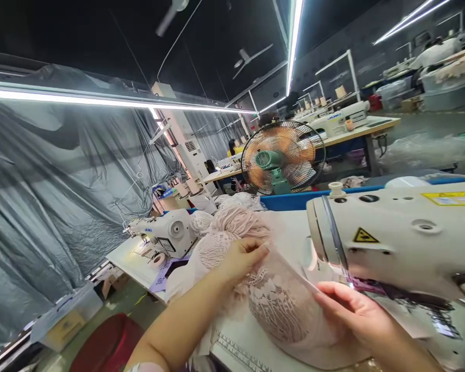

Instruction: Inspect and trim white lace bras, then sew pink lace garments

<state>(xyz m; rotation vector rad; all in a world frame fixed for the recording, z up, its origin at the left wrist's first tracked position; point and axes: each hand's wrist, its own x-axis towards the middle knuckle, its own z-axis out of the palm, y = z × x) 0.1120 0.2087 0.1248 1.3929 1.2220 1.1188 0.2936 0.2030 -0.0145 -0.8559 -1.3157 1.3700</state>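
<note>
A pale pink lace bra is stretched between my hands over the sewing table. My left hand pinches its upper edge, with thumb and forefinger together. On the other side, my right hand grips the same edge between thumb and fingers, close to the needle area of the white sewing machine. One lace-covered cup bulges below the taut edge. Behind my left hand lies a heap of similar lace bras, partly hidden by my wrist. The machine's needle and presser foot are hard to make out.
A ruler scale runs along the table's near edge. Another sewing machine stands at the left. Beyond the table is a large fan. A red stool seat is at lower left. Further sewing stations line the back.
</note>
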